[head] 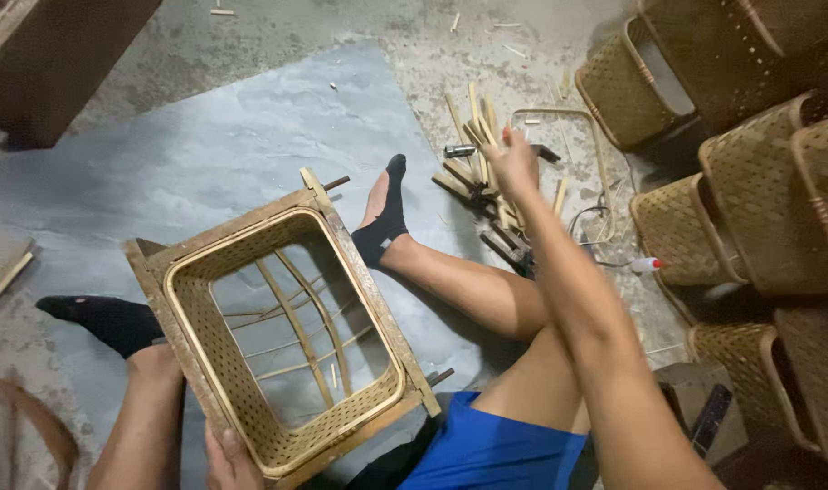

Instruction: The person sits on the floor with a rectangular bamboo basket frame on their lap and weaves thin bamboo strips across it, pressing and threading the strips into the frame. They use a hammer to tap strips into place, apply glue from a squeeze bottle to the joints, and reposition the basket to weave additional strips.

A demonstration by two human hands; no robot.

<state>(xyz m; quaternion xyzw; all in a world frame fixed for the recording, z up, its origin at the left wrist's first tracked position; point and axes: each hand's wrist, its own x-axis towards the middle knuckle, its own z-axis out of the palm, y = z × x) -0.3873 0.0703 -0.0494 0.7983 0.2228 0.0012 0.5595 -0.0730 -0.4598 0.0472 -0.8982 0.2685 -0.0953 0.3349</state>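
Left hand (225, 461) grips near rim of rectangular woven bamboo basket in wooden frame (282, 331), propped on lap over grey floor mat (205, 154). Farther out, right hand (514, 163) closes on thin bamboo strip (489, 136) above strip pile (477, 181).

- A rough grey concrete floor (205, 54), dusty and strewn with pale splinters.
- A smooth blue-grey sheet mat (205, 154) lies flat over the floor's middle.
- Finished brown woven baskets (759, 191) are stacked along the right edge.
- A dark brown wooden box (60, 54) stands at top left.
- Dim, even light.
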